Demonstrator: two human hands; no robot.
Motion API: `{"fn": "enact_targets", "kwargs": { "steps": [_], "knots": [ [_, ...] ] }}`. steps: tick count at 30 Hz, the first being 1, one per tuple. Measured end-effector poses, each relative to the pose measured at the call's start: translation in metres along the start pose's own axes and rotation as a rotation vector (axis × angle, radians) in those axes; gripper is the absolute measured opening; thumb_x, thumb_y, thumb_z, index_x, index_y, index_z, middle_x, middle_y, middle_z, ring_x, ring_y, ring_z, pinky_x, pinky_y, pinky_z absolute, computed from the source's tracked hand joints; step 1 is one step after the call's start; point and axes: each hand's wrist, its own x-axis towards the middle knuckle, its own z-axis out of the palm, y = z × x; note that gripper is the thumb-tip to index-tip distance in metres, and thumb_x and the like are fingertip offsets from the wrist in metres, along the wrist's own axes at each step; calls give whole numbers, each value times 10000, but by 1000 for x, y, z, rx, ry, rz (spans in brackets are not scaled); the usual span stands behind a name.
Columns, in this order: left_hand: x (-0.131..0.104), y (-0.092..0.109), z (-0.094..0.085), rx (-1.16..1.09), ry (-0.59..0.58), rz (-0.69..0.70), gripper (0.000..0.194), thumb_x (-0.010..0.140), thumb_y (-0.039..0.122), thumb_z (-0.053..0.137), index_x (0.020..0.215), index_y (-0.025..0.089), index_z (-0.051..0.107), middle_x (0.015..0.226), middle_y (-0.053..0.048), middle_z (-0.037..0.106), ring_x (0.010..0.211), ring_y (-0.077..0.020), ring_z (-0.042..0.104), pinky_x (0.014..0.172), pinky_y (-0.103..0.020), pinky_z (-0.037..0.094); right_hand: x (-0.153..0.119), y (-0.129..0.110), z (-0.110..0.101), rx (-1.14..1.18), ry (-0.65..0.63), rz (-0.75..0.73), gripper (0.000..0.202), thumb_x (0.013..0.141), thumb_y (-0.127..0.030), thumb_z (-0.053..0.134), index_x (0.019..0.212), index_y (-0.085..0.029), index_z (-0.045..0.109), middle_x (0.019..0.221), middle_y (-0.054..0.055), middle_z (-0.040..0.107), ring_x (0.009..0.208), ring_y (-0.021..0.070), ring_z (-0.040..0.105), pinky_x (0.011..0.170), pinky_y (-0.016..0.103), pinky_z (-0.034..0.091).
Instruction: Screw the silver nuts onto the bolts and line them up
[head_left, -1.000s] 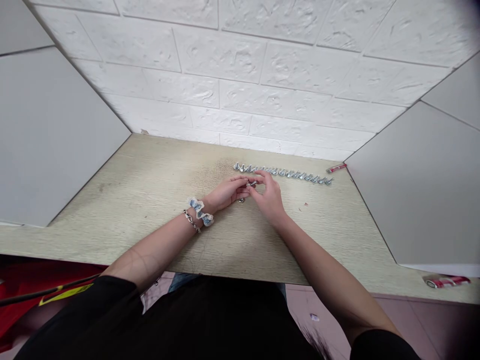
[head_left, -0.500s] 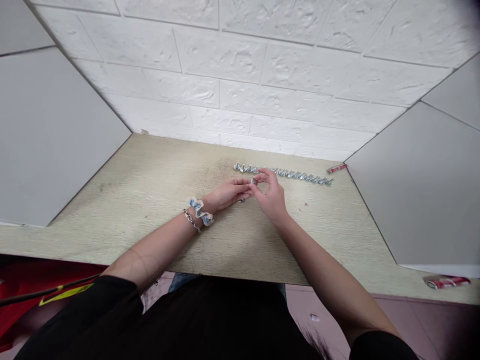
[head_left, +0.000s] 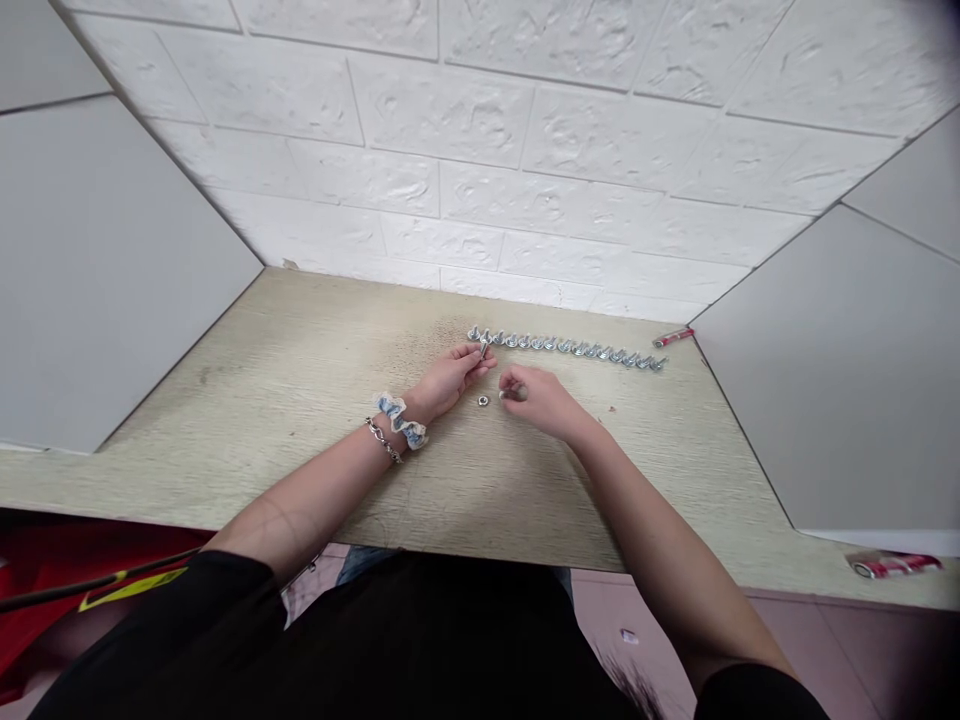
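Note:
A small silvery bolt point(head_left: 484, 351) is pinched between the thumb and fingers of my left hand point(head_left: 448, 380), just in front of the left end of a row of bolts. My right hand point(head_left: 541, 400) is a little to the right and closer to me. Its fingers are curled, with a gap by the thumb and nothing visible between them. Between the two hands, a loose metal nut point(head_left: 484, 400) lies flat on the table, just left of my right fingertips. Several metal bolts point(head_left: 565, 345) stand or lean in a line behind both hands, their broad bases on the wood.
The pale wooden tabletop point(head_left: 315, 350) meets a white brick-patterned wall point(head_left: 480, 180) at the back. Grey panels point(head_left: 127, 270) flank it. One red battery-like cylinder point(head_left: 673, 338) lies near the right panel, another point(head_left: 892, 566) at the front right edge. Tiny debris point(head_left: 612, 408) lies right of my hand.
My right hand has come away from the left fingers, moving toward me beside the nut. The left hand has tilted up slightly, and the nut and middle of the row now show fully.

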Motion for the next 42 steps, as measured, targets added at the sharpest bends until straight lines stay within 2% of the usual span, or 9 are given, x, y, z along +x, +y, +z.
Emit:
{"fn": "enact_targets", "kwargs": {
  "steps": [5, 13, 18, 22, 24, 28, 32, 35, 42],
  "knots": [
    [1, 0, 0, -22, -22, 26, 138, 873, 85, 517, 768, 105, 605, 819, -27, 628, 812, -43, 630, 645, -86, 475, 0, 1, 6, -109, 5, -36, 138, 703, -179, 615, 830, -231, 599, 842, -12, 692, 793, 182, 621, 1011, 596, 253],
    [-2, -2, 0, 66, -70, 4, 59, 853, 92, 558, 812, 88, 600, 764, -21, 626, 720, -52, 639, 627, -122, 497, 0, 1, 6, -102, -38, -44, 181, 718, -188, 650, 881, -265, 630, 926, -16, 711, 908, 218, 650, 1038, 679, 143],
    [-3, 1, 0, 50, -74, -53, 39, 834, 132, 602, 855, 100, 602, 828, -53, 655, 733, -74, 657, 575, -131, 502, 0, 2, 8, -119, -41, -66, 192, 716, -180, 665, 877, -284, 649, 921, -36, 716, 911, 219, 655, 1036, 670, 177],
    [-5, 2, 2, 143, -87, -25, 83, 814, 172, 631, 854, 110, 593, 851, -56, 656, 682, -69, 639, 559, -152, 494, 0, 2, 7, -122, -31, -64, 210, 709, -171, 675, 876, -298, 666, 912, -38, 725, 895, 232, 666, 1023, 654, 248],
    [-7, 1, 4, 225, -100, 19, 103, 801, 194, 644, 824, 109, 591, 827, -44, 644, 652, -62, 614, 580, -173, 488, 1, 1, 7, -106, -32, -72, 236, 703, -154, 673, 888, -300, 678, 922, -33, 729, 899, 237, 674, 996, 603, 340],
    [-8, -1, 5, 424, -86, 129, 126, 776, 242, 645, 795, 129, 592, 794, -21, 615, 707, -89, 587, 626, -207, 464, 0, 1, 6, -28, -38, -55, 287, 699, -107, 650, 898, -309, 699, 882, -36, 733, 874, 227, 690, 811, 428, 523],
    [-2, 2, -1, 685, -63, 237, 136, 782, 278, 594, 755, 146, 608, 688, 6, 575, 635, -97, 509, 591, -223, 390, -1, -1, 5, -33, -29, -52, 258, 712, -117, 644, 878, -305, 704, 890, -36, 733, 882, 225, 690, 801, 417, 537],
    [2, 9, -8, 941, -86, 348, 128, 748, 268, 617, 704, 149, 638, 688, -1, 598, 670, -122, 498, 655, -250, 370, -1, -2, 4, -64, -52, -27, 240, 725, -125, 642, 897, -282, 703, 933, -18, 731, 911, 233, 684, 824, 429, 532],
    [3, 19, -17, 1265, -253, 394, 144, 761, 259, 569, 665, 162, 615, 639, 8, 587, 620, -123, 484, 607, -253, 329, -1, -4, 4, -60, -69, -7, 258, 737, -130, 640, 936, -281, 701, 963, -14, 728, 928, 220, 679, 837, 401, 522]
  ]
}}
